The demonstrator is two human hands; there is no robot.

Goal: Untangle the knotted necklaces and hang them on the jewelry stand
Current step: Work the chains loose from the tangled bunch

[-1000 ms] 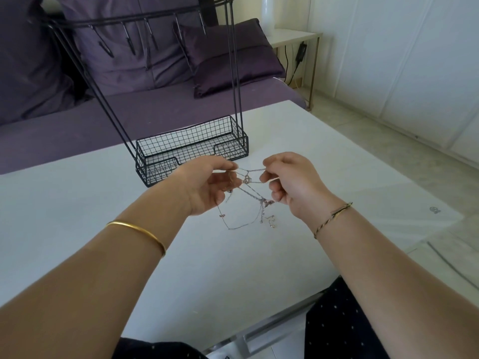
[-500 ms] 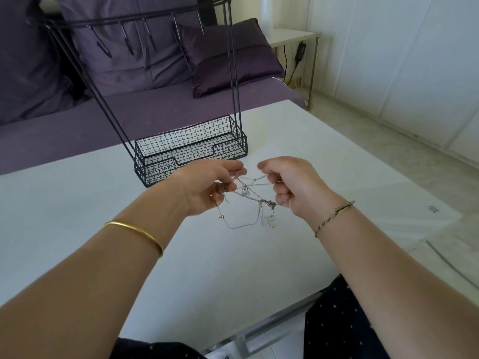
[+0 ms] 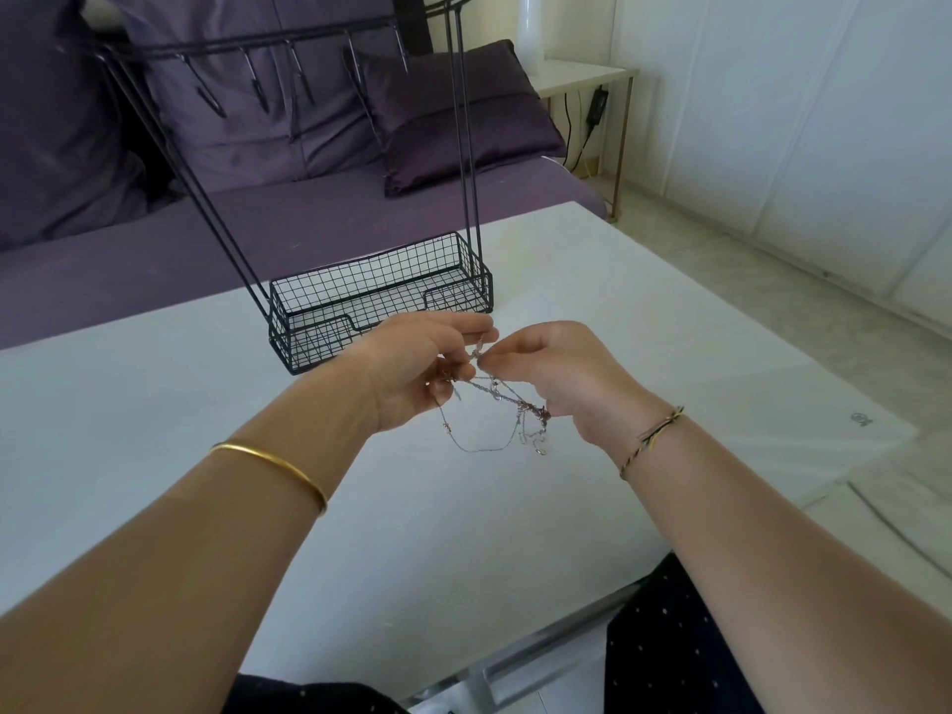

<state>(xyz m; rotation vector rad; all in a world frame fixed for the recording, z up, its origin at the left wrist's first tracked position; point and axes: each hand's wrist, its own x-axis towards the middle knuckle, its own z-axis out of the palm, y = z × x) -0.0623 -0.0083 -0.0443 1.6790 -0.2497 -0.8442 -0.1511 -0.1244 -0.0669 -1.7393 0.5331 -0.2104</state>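
Closer together now, my left hand (image 3: 414, 371) and right hand (image 3: 564, 376) both pinch the tangled necklaces (image 3: 502, 399) over the table (image 3: 154, 404), near the jewelry stand (image 3: 381, 296).

Both hands meet above the white table (image 3: 154, 414), just in front of the black wire jewelry stand (image 3: 371, 280). The left hand (image 3: 412, 368) pinches thin chain between thumb and fingertips. The right hand (image 3: 561, 373), fingers curled, pinches a strand right beside it. Between them hang the tangled necklaces (image 3: 494, 399), fine silvery and rosy chains knotted together, with loops drooping toward the tabletop. A gold bangle (image 3: 273, 463) circles the left wrist and a braided bracelet (image 3: 651, 440) the right. Behind the stand is a purple sofa (image 3: 154, 239) with a cushion (image 3: 463, 121)
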